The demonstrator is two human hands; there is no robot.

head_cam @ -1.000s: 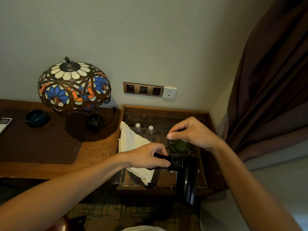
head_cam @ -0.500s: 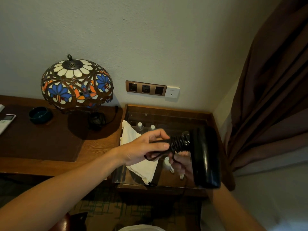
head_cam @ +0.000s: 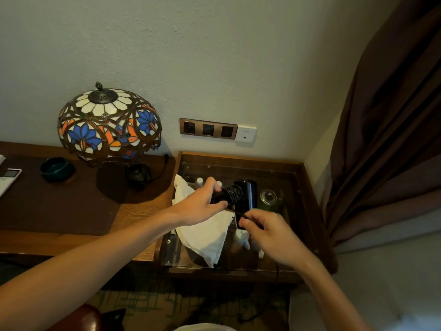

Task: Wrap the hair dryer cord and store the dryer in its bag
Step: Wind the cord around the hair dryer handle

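Winding cord [head_cam: 235,195] round dryer [head_cam: 245,199] handle over glass-topped table [head_cam: 307,201] | left hand [head_cam: 202,204] grips handle | right hand [head_cam: 267,231] pinches the cord's springy free end | rigid, smooth; handle's safest hold

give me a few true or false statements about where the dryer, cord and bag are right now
1. The left hand grips the hair dryer by its handle. True.
2. The cord is coiled around the handle. True.
3. The dryer is already inside the white bag. False: it is held above the bag, which lies on the glass-topped table.
4. The right hand is empty and open. False: it pinches the loose cord end.
5. The stained-glass lamp stands on the glass-topped table. False: it stands on the wooden desk.
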